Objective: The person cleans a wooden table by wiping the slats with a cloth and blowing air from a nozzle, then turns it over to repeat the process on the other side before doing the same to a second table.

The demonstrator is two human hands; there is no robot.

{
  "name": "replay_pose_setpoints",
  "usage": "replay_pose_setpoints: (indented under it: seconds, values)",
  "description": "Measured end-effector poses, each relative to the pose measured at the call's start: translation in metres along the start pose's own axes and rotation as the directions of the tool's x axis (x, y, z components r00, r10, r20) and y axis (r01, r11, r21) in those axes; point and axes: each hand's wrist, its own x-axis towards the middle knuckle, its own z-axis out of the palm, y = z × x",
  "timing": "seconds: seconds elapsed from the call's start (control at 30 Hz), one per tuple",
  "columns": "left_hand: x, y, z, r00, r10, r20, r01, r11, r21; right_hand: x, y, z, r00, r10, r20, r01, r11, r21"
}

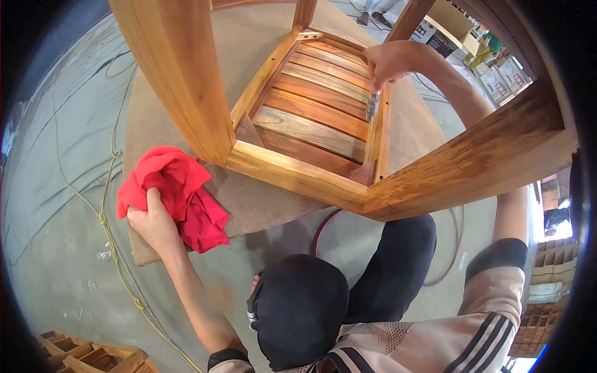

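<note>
A bunched red cloth (177, 186) is gripped in my left hand (152, 224), thumb on top, over the left front corner of a brown-covered work surface (267, 199). On that surface rests a varnished wooden piece of furniture with a slatted panel (311, 99) framed by rails and thick legs (186, 81). My right hand (388, 62) reaches around the right leg (472, 149) to the panel's far right side. Its fingers are closed on a small tool with a shiny grey end (372, 107), pointing down at the right rail; I cannot tell its kind.
Yellow cord (102, 217) runs along the grey floor at left. Slatted wooden pieces (93, 354) lie at the lower left, with more stacked wood (547, 267) at right. Boxes (497, 81) stand at the upper right. Another person's feet (373, 18) show at the top.
</note>
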Motion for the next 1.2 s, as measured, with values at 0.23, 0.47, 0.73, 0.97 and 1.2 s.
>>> replay_pose_setpoints:
  seconds: [0.23,0.47,0.73,0.97,1.2]
  values:
    - [0.0,0.0,0.0,1.0,0.008,0.008,-0.008,1.0,0.005,0.048,0.033,0.004,0.93,0.168,-0.327,-0.214,0.97,-0.112]
    - [0.002,0.002,-0.001,1.0,-0.014,0.007,0.014,1.0,0.005,0.061,0.045,0.011,0.869,0.228,-0.438,-0.269,0.963,-0.032]
    - [0.007,-0.012,-0.005,0.999,0.008,0.048,-0.013,0.995,0.103,0.07,0.052,0.012,0.817,0.305,-0.489,-0.305,0.949,0.082]
    - [-0.005,-0.013,-0.007,0.987,0.083,-0.14,-0.085,0.996,-0.014,0.059,0.064,0.02,0.95,-0.017,-0.313,-0.026,0.991,-0.132]
    - [-0.094,0.1,0.048,0.72,0.682,0.131,-0.627,0.719,-0.3,-0.117,0.011,0.047,0.588,0.14,-0.796,0.048,0.977,0.207]
